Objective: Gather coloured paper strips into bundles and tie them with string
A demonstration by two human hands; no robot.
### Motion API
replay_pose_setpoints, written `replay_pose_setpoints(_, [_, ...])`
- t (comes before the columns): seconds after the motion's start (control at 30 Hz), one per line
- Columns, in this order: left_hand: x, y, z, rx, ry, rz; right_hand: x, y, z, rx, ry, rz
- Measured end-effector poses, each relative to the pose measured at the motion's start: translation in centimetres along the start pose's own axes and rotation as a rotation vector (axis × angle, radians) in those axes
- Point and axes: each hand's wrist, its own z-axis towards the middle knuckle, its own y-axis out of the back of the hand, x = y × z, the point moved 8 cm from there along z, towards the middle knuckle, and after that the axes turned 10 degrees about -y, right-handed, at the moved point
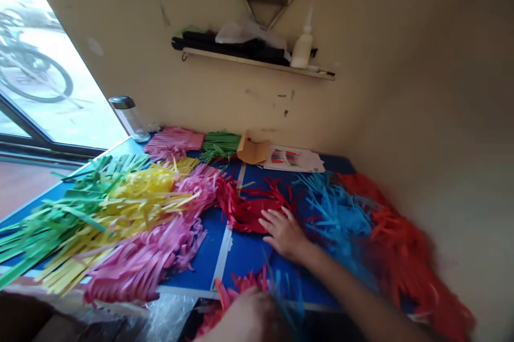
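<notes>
At the bottom of the head view, my left hand [255, 310] is closed around a bundle of fringed paper strips, with red strips [223, 299] on one side and blurred blue strips [291, 294] on the other. Its fingertips are partly hidden. My right hand [287, 235] reaches across the table with fingers spread, touching a dark red fringed paper piece [249, 213]. Just right of that hand lies blue fringed paper [341, 208]. Left of the dark red piece are pink fringed paper [140, 261], yellow fringed paper [140, 192] and green fringed paper [72, 213].
The blue table [211, 267] meets a beige wall. Orange-red fringe [409, 245] lines its right edge. At the back stand a clear bottle [130, 120], a brown envelope [252, 150] and printed sheets [297, 159]. A wall shelf [257, 61] holds a glue bottle [302, 50].
</notes>
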Motion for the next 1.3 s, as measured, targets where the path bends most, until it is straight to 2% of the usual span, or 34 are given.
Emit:
replay_pose_setpoints(0.07, [2.0, 5.9, -1.5, -0.086, 0.063, 0.170, -0.6, -2.0, 2.8, 0.055, -0.057, -0.032])
replay_pose_setpoints(0.17, [5.2, 16.2, -4.2, -0.226, 0.203, 0.533, -3.8, -2.1, 5.9, 0.049, -0.169, -0.061])
replay_pose_setpoints(0.2, [6.1, 19.0, -4.9, -0.249, 0.233, 0.606, -4.6, -1.9, 6.6, 0.042, -0.181, -0.063])
replay_pose_setpoints(0.23, [7.0, 21.1, -5.3, -0.245, 0.245, 0.662, -5.2, -1.9, 7.2, 0.040, -0.187, -0.067])
replay_pose_setpoints(0.3, [8.3, 23.5, -5.7, -0.207, 0.233, 0.736, -5.8, -2.1, 8.0, 0.042, -0.187, -0.075])
replay_pose_setpoints(0.37, [9.1, 24.2, -5.9, -0.161, 0.204, 0.789, -5.9, -2.4, 8.6, 0.043, -0.196, -0.081])
replay_pose_setpoints(0.47, [9.4, 23.8, -6.1, -0.125, 0.171, 0.850, -6.0, -2.5, 9.3, 0.040, -0.229, -0.083])
replay_pose_setpoints(0.6, [9.4, 24.3, -6.5, -0.162, 0.172, 0.899, -4.6, -0.7, 9.1, -0.047, -0.221, -0.058])
replay_pose_setpoints(0.7, [9.4, 25.4, -6.8, -0.218, 0.180, 0.894, -1.1, 0.6, 7.5, -0.121, -0.061, 0.080])
replay_pose_setpoints(0.83, [9.3, 27.0, -7.1, -0.258, 0.158, 0.823, 3.5, 0.8, 5.6, -0.102, 0.072, 0.287])
replay_pose_setpoints(0.93, [9.0, 27.9, -7.4, -0.262, 0.167, 0.766, 7.4, 0.7, 5.9, -0.052, 0.144, 0.417])
replay_pose_setpoints(1.03, [8.1, 28.6, -7.8, -0.301, 0.234, 0.797, 12.3, 0.7, 7.3, -0.027, 0.284, 0.441])
replay_pose_setpoints(1.17, [6.0, 27.9, -7.8, -0.370, 0.347, 0.937, 17.6, -0.7, 9.2, 0.106, 0.429, 0.313])
replay_pose_setpoints(1.23, [5.1, 27.0, -7.6, -0.390, 0.417, 1.070, 18.8, -1.5, 9.5, 0.171, 0.434, 0.279])
replay_pose_setpoints(1.3, [4.4, 26.3, -7.6, -0.411, 0.497, 1.188, 19.4, -2.0, 9.5, 0.178, 0.427, 0.264])
